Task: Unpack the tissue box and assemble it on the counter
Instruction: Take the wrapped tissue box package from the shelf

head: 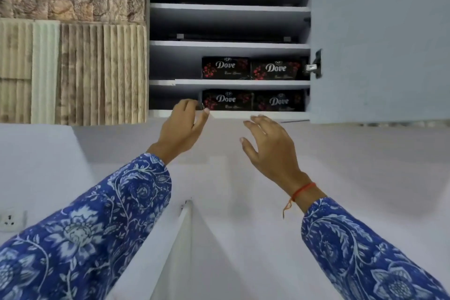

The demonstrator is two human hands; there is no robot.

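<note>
- The camera looks up at an open wall cupboard [230, 10] with grey shelves, up at 12 o'clock.
- Its grey door [379, 39] is swung open, over at 2 o'clock.
- Four black boxes with the word "Dove" and red flowers sit on the two lowest shelves.
- Two of them stand side by side on the upper of these shelves: one box [225, 67] and another box [276, 70] just to its 3 o'clock side.
- Two more sit on the bottom shelf: the bottom left box [227, 100] and the bottom right box [278, 102], touching each other.
- The left hand [181, 126] is raised to the front edge of the bottom shelf, at the 9 o'clock corner of the bottom left box.
- Its fingers [192, 105] curl in at that corner, and the thumb sits just under it. I cannot tell if it really grips the box.
- The right hand [270, 143] is loose with fingers spread. It holds nothing and floats just below the bottom shelf, under the place where the two lower boxes meet.
- A red thread [302, 190] is tied round the right wrist.
- Both arms wear blue flowery sleeves [85, 231].
- A bumpy brown and cream wall panel [73, 41] is at 10 o'clock.
- A white wall socket [11, 220] is at 8 o'clock.
</note>
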